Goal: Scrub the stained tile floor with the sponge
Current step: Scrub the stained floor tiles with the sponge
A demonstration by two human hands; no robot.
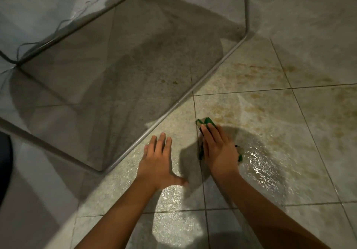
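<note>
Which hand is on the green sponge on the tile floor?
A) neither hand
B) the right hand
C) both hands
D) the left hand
B: the right hand presses on the green sponge, while the left hand rests flat on the bare tile floor.

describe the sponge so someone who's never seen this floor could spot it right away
On the pale tile floor, find the thin metal frame running diagonally. Just right of it, the right hand presses flat on the sponge. It is the only bright green thing, peeking out from under that hand.
</note>
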